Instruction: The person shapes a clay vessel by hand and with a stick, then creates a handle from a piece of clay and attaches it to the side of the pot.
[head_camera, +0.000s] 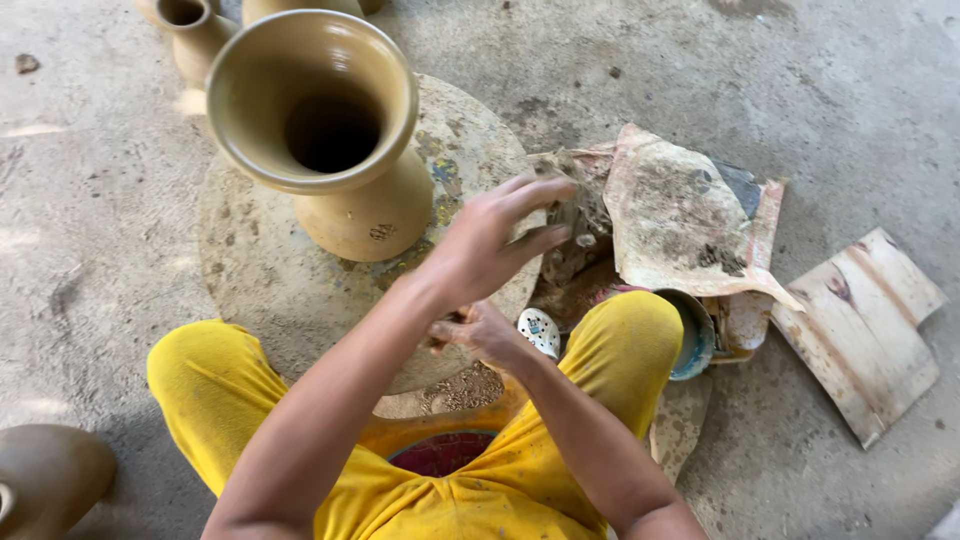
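One big clay vase (320, 130) sits on your round board (260, 270). Your left hand (490, 240) pinches a dirty rag (575, 215) at the board's right edge. Right hand (480, 330) is loosely curled, can't tell around what.

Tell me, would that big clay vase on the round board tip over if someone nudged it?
Possibly. The vase flares to a wide mouth above a narrow waist, so it looks top-heavy, though its broad base sits flat on the board. Its thick walls suggest weight. The matte tan surface looks unfired, so it is probably fragile.
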